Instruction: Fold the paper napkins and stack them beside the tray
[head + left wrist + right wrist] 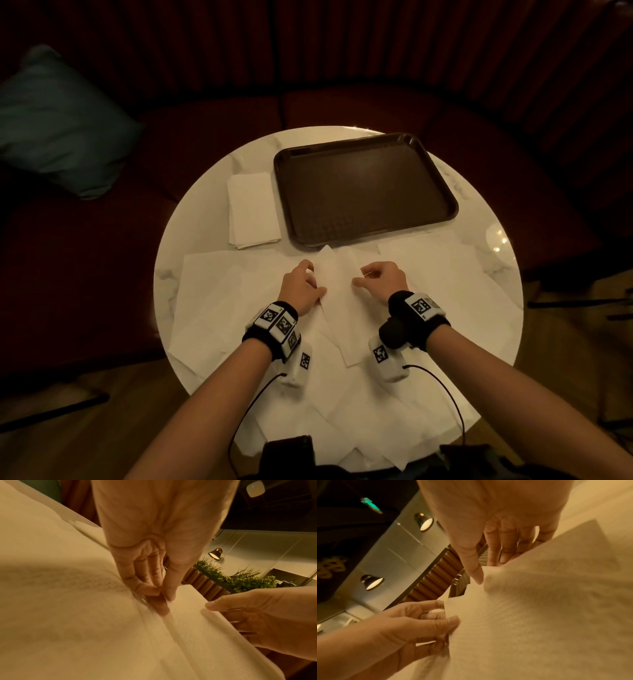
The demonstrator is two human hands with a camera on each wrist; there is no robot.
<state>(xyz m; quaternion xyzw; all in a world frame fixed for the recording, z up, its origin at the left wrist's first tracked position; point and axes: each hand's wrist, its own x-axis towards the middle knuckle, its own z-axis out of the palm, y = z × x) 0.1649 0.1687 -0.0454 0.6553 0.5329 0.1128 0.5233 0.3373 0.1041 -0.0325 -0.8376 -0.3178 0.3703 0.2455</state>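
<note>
Head view: left hand (pixel 301 286) and right hand (pixel 382 282) each pinch the napkin (pixel 339 277); fingertips hidden underneath, edges blurred.

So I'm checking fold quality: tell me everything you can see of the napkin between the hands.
The napkin is thin white paper with a fine embossed texture, folded over into a long strip running away from the person. It lies on other unfolded napkins on the round table, its far tip near the tray. The left hand pinches its left edge; the right hand grips its right edge.
</note>
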